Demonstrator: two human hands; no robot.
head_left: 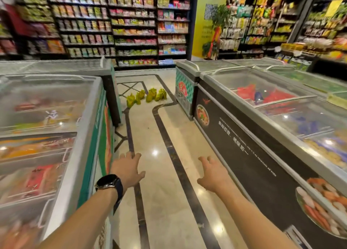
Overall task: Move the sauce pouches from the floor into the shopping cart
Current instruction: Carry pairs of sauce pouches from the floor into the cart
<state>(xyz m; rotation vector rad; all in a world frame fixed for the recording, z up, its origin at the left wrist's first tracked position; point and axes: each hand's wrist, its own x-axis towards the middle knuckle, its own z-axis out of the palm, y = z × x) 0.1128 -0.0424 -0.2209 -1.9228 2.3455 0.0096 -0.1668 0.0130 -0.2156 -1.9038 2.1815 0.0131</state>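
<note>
Several yellow-green sauce pouches [146,97] stand in a loose row on the tiled floor at the far end of the aisle, well ahead of both hands. My left hand [127,170], with a dark watch on its wrist, reaches forward with the fingers spread and holds nothing. Level with it on the right, my right hand [212,175] is also spread and holds nothing. No shopping cart is in view.
A glass-topped chest freezer [56,128] lines the aisle on the left, and a black-fronted freezer [262,132] lines it on the right. Stocked shelves [120,25] close off the far end. The glossy tiled floor [165,173] runs between the freezers to the pouches.
</note>
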